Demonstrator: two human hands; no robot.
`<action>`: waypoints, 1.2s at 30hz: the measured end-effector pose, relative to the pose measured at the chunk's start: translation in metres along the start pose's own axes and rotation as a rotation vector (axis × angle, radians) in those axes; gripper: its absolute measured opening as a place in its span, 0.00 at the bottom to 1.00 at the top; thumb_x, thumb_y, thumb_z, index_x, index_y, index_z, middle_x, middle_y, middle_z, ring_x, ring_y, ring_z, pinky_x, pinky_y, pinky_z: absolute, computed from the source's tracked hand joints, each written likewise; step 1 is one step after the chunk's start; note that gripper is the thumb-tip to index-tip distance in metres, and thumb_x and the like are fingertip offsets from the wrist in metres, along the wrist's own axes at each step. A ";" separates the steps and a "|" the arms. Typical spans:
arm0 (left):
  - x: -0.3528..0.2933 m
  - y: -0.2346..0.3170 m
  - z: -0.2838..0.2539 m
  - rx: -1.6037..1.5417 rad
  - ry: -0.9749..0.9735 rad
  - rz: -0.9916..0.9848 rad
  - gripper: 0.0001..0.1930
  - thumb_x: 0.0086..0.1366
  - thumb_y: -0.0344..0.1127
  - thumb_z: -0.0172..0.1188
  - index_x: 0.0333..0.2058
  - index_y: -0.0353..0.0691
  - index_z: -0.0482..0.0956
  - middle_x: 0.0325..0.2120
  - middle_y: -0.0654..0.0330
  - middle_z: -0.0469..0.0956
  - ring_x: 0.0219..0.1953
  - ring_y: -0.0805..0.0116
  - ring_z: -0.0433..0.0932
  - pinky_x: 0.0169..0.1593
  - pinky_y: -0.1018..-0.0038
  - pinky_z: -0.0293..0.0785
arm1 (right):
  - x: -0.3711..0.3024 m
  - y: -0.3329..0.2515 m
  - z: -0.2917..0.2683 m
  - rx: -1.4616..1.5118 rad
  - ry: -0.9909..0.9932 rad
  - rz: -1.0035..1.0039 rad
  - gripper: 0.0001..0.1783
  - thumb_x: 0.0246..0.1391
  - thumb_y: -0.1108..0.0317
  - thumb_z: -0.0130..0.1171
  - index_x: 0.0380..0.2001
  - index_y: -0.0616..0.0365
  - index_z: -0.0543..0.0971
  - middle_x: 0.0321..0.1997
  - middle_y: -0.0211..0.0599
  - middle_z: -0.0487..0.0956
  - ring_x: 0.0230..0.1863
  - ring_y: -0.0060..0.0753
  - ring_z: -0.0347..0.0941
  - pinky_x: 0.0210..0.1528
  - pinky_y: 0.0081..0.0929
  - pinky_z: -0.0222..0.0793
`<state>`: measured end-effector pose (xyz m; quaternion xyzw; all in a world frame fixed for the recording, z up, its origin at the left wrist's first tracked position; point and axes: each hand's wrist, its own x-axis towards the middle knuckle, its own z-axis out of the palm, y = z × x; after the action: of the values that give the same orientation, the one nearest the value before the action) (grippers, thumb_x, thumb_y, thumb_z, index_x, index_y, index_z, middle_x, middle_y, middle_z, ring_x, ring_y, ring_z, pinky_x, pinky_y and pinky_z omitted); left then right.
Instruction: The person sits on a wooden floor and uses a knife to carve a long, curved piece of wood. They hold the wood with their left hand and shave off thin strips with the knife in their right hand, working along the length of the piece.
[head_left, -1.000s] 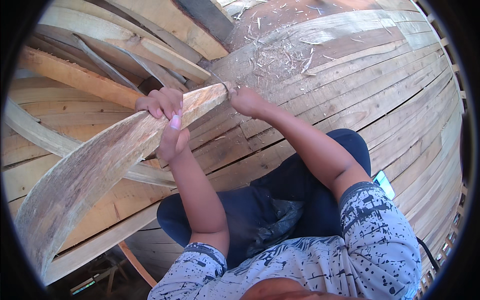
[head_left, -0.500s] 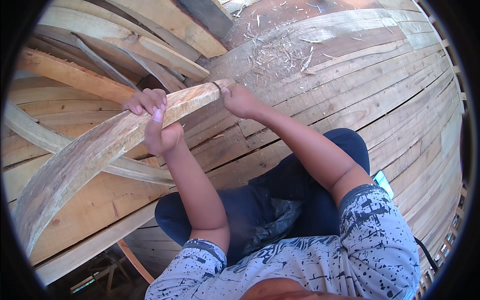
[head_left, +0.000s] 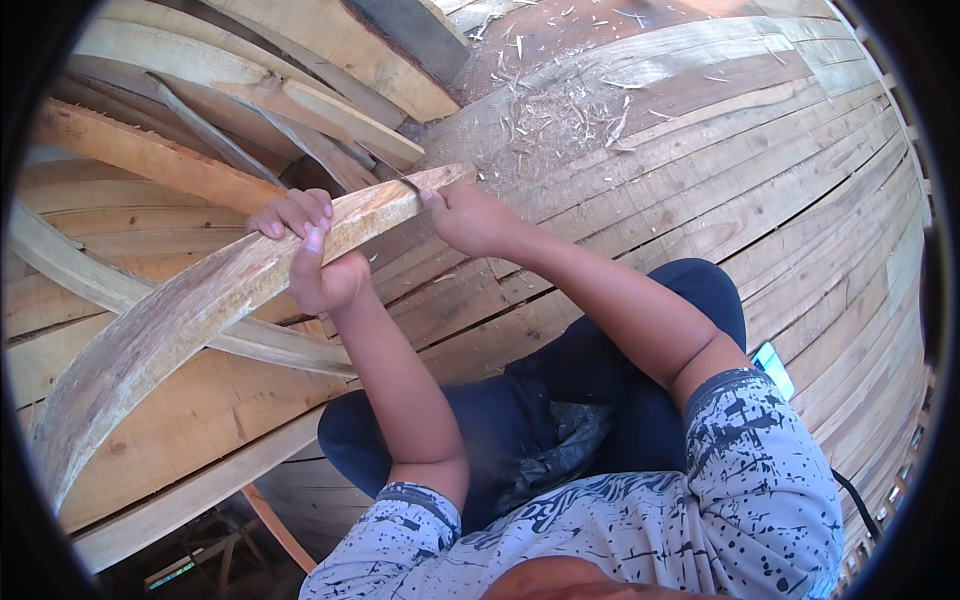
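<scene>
A long curved plank (head_left: 205,275) with a rough face rises from the lower left toward the middle. My left hand (head_left: 315,250) is closed round it, thumb on the near edge and fingers over the far side. At the plank's narrow end, my right hand (head_left: 472,218) is closed on a thin dark blade (head_left: 408,183). The blade lies slantwise across the upper surface and sticks out past the far edge. Its handle, if it has one, is hidden in my fist, and its exact kind cannot be told.
Curved timbers (head_left: 270,90) are stacked at the upper left. Another curved strip (head_left: 270,340) passes beneath the plank. Wood shavings (head_left: 570,115) lie scattered over the board floor (head_left: 640,220). A phone-like object (head_left: 772,370) rests beside my right leg. Gaps show a lower space at bottom left.
My right hand has shifted slightly left and toward me along the plank's end. The blade now shows longer and more slanted. My left hand keeps its hold.
</scene>
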<state>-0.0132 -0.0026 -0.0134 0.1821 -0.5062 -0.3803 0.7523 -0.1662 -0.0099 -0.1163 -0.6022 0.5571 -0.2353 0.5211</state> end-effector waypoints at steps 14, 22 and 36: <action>0.004 -0.002 -0.004 -0.040 0.015 -0.012 0.17 0.46 0.22 0.52 0.36 0.45 0.63 0.23 0.63 0.65 0.27 0.70 0.63 0.39 0.70 0.62 | 0.003 0.005 -0.008 -0.039 0.024 -0.015 0.30 0.68 0.52 0.39 0.36 0.70 0.80 0.38 0.67 0.79 0.44 0.68 0.76 0.51 0.53 0.68; -0.001 0.000 0.005 0.001 -0.034 -0.003 0.18 0.46 0.21 0.52 0.36 0.44 0.63 0.23 0.62 0.65 0.27 0.70 0.63 0.38 0.70 0.62 | 0.001 0.007 -0.021 -0.157 -0.001 0.044 0.30 0.68 0.54 0.37 0.40 0.73 0.80 0.42 0.68 0.79 0.47 0.66 0.76 0.55 0.54 0.68; 0.000 -0.005 0.015 -0.014 -0.071 -0.023 0.18 0.45 0.19 0.50 0.37 0.43 0.62 0.24 0.61 0.64 0.27 0.69 0.63 0.38 0.69 0.63 | 0.016 0.046 -0.016 -0.235 0.047 0.031 0.31 0.67 0.52 0.39 0.37 0.74 0.79 0.41 0.68 0.79 0.48 0.68 0.75 0.53 0.52 0.69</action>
<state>-0.0284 -0.0041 -0.0110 0.1691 -0.5278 -0.3987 0.7307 -0.1951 -0.0234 -0.1562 -0.6448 0.6021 -0.1744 0.4373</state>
